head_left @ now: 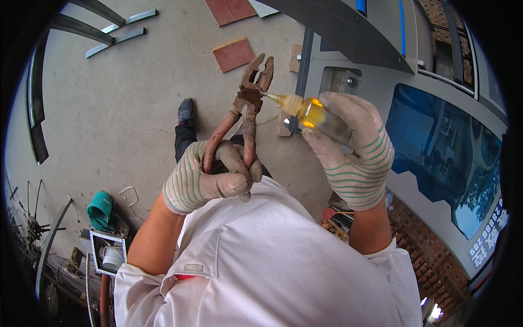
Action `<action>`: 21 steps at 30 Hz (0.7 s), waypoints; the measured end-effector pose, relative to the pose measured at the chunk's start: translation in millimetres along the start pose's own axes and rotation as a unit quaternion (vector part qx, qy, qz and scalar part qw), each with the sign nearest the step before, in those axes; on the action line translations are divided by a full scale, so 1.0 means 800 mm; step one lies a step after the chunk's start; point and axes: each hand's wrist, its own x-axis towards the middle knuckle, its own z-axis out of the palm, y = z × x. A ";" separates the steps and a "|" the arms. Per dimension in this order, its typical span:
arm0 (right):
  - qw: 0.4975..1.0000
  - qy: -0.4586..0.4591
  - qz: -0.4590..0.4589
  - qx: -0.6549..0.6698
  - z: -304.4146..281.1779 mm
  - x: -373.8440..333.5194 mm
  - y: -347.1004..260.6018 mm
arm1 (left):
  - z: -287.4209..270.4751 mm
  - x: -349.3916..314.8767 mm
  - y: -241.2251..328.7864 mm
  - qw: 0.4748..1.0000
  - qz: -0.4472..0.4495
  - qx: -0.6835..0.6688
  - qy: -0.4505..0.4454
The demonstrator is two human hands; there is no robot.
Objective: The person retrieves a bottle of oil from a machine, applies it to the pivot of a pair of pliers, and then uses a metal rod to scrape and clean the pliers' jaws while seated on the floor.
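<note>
Rusty pliers with worn reddish handles point away from me, jaws apart. My left hand, in a knitted glove with green stripes, is closed round their handles. In my matching gloved right hand is a small clear oil bottle with yellow liquid near its neck. The bottle lies tilted, its thin nozzle pointing left at the pivot of the pliers. The nozzle tip meets or nearly touches the pivot; I cannot tell which. My fingers cover part of the bottle's base.
A large grey machine with a blue window stands close on my right. Reddish boards lie on the concrete floor ahead. Metal legs rise at the far left. A teal bucket and scrap metal lie at lower left.
</note>
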 end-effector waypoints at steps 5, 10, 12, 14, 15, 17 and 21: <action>1.000 0.001 0.014 0.025 -0.001 -0.001 -0.004 | 0.000 0.001 -0.002 1.000 0.003 0.002 0.001; 1.000 -0.009 0.001 0.029 0.000 0.001 -0.008 | 0.004 0.002 0.001 1.000 -0.009 0.004 0.016; 1.000 -0.017 0.001 0.017 -0.001 0.004 -0.012 | 0.006 0.003 0.000 1.000 0.001 0.013 0.017; 1.000 -0.012 -0.009 0.016 0.001 0.005 -0.012 | 0.007 0.003 0.000 1.000 0.002 0.021 0.019; 1.000 -0.002 -0.018 0.021 0.004 0.005 -0.009 | 0.007 0.003 0.001 0.999 -0.003 0.024 0.021; 0.999 0.008 -0.022 0.033 0.008 0.003 -0.006 | 0.008 0.003 0.002 0.999 -0.009 0.031 0.024; 0.999 0.005 -0.018 0.039 0.009 0.002 -0.005 | 0.010 0.003 0.003 0.999 -0.006 0.045 0.029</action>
